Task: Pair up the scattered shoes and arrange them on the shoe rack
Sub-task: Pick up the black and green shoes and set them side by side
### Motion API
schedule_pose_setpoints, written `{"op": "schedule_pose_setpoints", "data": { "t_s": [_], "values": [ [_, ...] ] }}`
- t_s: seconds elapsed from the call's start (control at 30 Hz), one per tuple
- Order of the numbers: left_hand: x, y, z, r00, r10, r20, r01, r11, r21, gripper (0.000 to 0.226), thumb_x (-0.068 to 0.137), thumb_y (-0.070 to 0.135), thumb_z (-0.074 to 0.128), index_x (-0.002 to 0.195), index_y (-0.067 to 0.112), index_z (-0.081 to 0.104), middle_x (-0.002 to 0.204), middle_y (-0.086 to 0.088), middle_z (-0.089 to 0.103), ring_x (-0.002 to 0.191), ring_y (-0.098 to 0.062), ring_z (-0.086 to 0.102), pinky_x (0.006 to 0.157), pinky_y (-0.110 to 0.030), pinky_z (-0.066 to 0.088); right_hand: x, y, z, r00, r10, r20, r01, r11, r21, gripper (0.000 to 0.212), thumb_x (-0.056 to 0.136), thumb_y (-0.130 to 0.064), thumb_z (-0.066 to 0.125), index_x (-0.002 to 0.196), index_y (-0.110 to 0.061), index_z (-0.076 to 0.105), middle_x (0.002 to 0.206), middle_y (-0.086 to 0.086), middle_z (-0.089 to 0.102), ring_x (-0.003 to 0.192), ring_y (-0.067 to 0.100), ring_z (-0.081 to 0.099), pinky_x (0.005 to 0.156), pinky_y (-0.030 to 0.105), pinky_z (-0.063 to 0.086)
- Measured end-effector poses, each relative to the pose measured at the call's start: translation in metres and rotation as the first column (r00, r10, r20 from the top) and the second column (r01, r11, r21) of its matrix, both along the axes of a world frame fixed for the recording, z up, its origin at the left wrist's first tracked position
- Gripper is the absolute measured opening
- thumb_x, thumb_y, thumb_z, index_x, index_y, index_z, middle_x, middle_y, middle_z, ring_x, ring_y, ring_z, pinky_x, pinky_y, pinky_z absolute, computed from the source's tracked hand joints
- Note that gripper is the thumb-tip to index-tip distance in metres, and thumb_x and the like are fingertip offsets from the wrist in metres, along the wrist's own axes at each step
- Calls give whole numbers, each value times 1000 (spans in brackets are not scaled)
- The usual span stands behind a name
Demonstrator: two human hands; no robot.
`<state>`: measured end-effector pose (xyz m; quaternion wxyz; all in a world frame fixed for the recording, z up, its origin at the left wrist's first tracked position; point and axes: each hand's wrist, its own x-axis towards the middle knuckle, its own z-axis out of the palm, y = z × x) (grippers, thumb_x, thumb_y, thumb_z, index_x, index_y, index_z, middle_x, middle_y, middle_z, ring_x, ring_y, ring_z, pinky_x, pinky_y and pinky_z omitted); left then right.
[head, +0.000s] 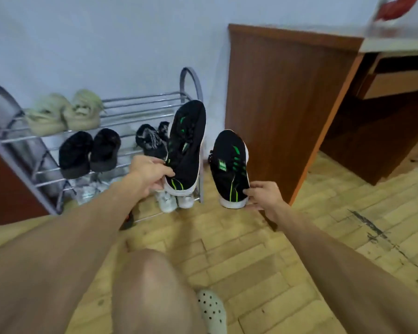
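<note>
Left shoe in hand: a black sneaker with green stripes and a white sole (187,145), held up by its heel end, toe pointing up and away, in front of the right end of the rack.
Left hand: the left hand (150,173) is clamped on the heel of this sneaker, thumb on the black upper and fingers under the white sole.
Right shoe in hand: a second black sneaker with green stripes (229,168), the same pattern, held in the air between the rack and the cabinet, toe up, apart from the first one.
Right hand: the right hand (263,195) is closed on the heel of the second sneaker, thumb on the side, fingers under the sole.
Shoe rack: a metal shoe rack (140,103) with bar shelves stands against the pale wall.
Top shelf: a pair of beige sneakers (63,115) sits side by side at the left.
Middle shelf: a pair of black slippers (89,151) at the left; a pair of black and grey shoes (151,141) at the right, partly hidden behind the held sneaker.
Bottom shelf: a pair of white shoes (175,201) under the left hand; more pale shoes further left, too blurred to tell.
Cabinet: a brown wooden cabinet (282,97) stands just to the right of the rack.
Floor: wooden parquet floor (251,256).
Person: a bare knee (150,280) low in the middle, and a foot in a pale clog with holes (212,309) beside it.
</note>
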<state>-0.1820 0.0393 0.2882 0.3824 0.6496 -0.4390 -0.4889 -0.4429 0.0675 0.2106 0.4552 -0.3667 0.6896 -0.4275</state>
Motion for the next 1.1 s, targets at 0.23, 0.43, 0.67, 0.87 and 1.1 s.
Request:
{"op": "schedule_pose_setpoints", "data": {
  "t_s": [0.23,0.43,0.67,0.87,1.1],
  "values": [
    [48,-39,82,990,92,-110,-105,987,-122,37,81,-13,62,107,9,49,77,-10,60,60,-21,58,37,-30,52,50,-92,103,981,93,170,-63,983,-175,39,82,4,66,121,2,61,106,24,68,74,32,72,50,36,60],
    [69,-106,88,976,183,-120,-191,980,-61,17,83,-5,62,74,6,53,82,-13,60,58,-22,57,50,-32,58,95,-171,151,977,188,101,-172,973,-154,19,86,9,61,103,1,60,85,15,65,73,35,68,49,41,59],
    [75,-185,64,964,223,-141,-221,975,27,13,88,2,60,78,5,52,81,-11,55,68,-23,57,96,-44,50,127,-250,142,971,222,90,-213,972,-100,14,89,9,54,81,-2,58,74,13,60,60,26,62,33,32,53],
    [76,-233,42,975,196,-108,-195,981,26,34,87,2,60,119,-5,54,102,-18,61,98,-36,65,85,-45,54,130,-281,126,977,204,56,-196,974,-116,20,89,8,55,82,-9,63,81,9,61,75,27,66,41,33,56],
    [76,-247,40,987,140,74,-142,990,21,32,89,15,62,113,-3,55,96,-18,61,56,-28,62,49,-35,55,128,-285,123,976,217,5,-215,971,-106,20,92,9,49,99,2,67,98,14,60,99,36,67,46,32,56]
  ]
}}
